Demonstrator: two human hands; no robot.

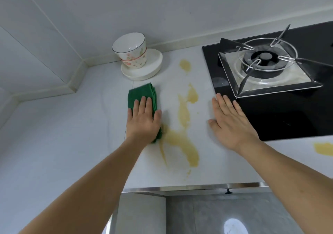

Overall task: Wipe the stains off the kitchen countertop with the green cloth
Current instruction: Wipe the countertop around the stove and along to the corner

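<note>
The folded green terry cloth (142,94) lay flat on the pale stone countertop (72,125), just left of the long yellowish smears (183,115), its near corner touching them. My left hand (143,121) pressed it down, palm flat, fingers spread — not pinching, only bearing on it. Soft and light, I judged; it would bunch unless I kept the palm over its middle. My right hand (229,121) rested open on bare counter beside the black glass hob (270,116), holding nothing. A flowered bowl on white plates (138,61) stood behind — breakable, near my stroke.
</note>
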